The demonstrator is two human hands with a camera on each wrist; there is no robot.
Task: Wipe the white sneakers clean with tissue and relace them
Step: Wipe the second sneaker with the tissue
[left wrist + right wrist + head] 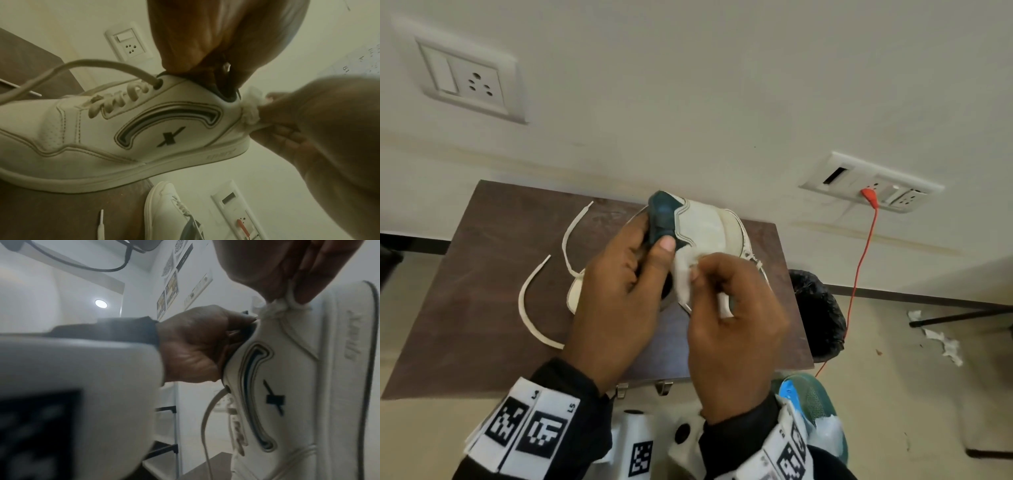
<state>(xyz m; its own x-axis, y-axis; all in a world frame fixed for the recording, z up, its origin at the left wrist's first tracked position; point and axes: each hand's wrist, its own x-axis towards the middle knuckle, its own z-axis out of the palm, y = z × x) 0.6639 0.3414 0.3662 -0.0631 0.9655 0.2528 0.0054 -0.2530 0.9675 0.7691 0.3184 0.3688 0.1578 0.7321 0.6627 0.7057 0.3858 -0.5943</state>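
Wiping step in hand, by my reading. I hold one white sneaker (705,226) tipped up over the desk (482,274), heel toward me. My left hand (619,291) has its grip curled into the collar, thumb on the dark heel patch. My right hand (732,325) pinches a wad of tissue (685,270) against the heel, at about 3 o'clock from the left thumb.

The left wrist view shows the tissue touching the heel seam. A lace (541,308) runs loose across the desk toward 9 o'clock; it is threaded through the top eyelet. The second sneaker (164,211) sits on the desk nearby.

Next move, I judge: keep the collar grip firm, drag the tissue down the heel to the sole edge, then turn the shoe.
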